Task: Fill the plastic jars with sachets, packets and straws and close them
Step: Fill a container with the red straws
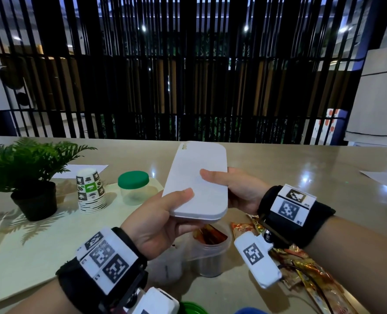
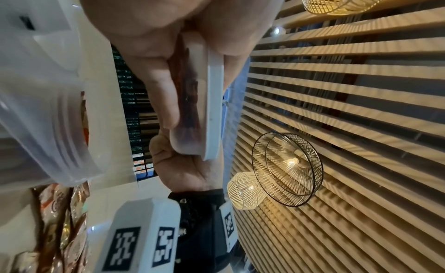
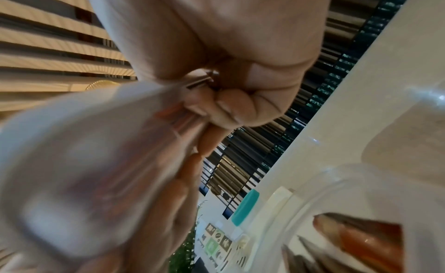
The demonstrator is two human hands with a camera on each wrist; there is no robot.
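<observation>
Both hands hold a flat white-lidded plastic box (image 1: pixel 197 177) level above the table. My left hand (image 1: pixel 172 207) grips its near left corner, thumb on the lid and fingers underneath. My right hand (image 1: pixel 222 184) grips the right edge the same way. In the left wrist view the white lid (image 2: pixel 213 98) sits on a translucent shallow body with reddish-brown contents showing through. Right under the box stands an open clear jar (image 1: pixel 210 243) with brown sachets inside. A second clear jar (image 1: pixel 168 266) stands beside it, partly hidden by my left hand.
A green-lidded jar (image 1: pixel 133 186), a stack of paper cups (image 1: pixel 90 191) and a potted plant (image 1: pixel 29 177) stand at the left. Loose sachets (image 1: pixel 305 270) lie at the right under my right wrist. A green lid (image 1: pixel 192 308) lies at the near edge.
</observation>
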